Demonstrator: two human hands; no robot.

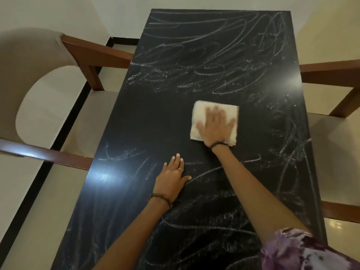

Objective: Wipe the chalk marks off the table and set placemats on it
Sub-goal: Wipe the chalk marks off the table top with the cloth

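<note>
Chalk marks (204,61) cover most of the dark table (136,117), bar a cleaner band across the middle. Right hand (216,126), fingers spread, presses a folded white cloth (202,112) flat there. Left hand (171,178) braces flat, fingers together, on scribbles nearby — that palm could smear chalk back. No placemats in sight.

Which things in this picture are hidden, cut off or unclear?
- Folded white cloth, head view: middle covered by the flat right hand.
- Black chalk-marked table: near end cut by the bottom edge.
- Brown wooden chair: cut by the right edge.
- Placemats: none in view.
</note>
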